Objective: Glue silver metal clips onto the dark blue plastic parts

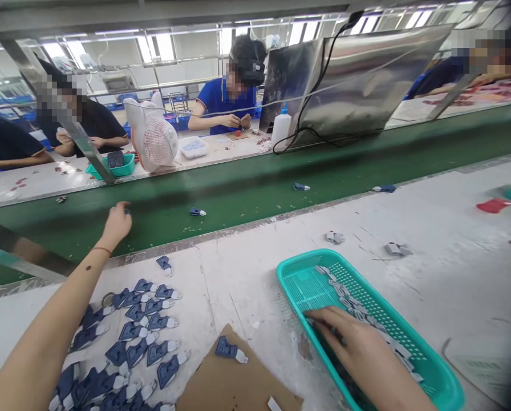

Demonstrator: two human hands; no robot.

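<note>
My left hand [117, 224] reaches out over the green conveyor belt, its fingers closed on a small dark blue piece that shows only in part at the fingertips. Inside the teal plastic basket [386, 308], near its left wall, is my right hand [352, 337]. Those fingers are bent and pressed together; a grey bit shows by the tips, but what they grip is mostly hidden. Small grey pieces [353, 305] lie in a row along the basket. Dark blue pieces with pale tips [131, 331] cover the table at left. One similar blue piece [226, 347] rests on a brown cardboard sheet [221, 388].
On the green belt [247, 200] lie several blue pieces [198, 212]. Small grey clusters [334, 237] sit behind the basket, and a red piece [493, 205] is at far right. A metal post [73, 125] slants at left. Across the belt, co-workers sit beside a white bottle [281, 127] and a metal panel [358, 85].
</note>
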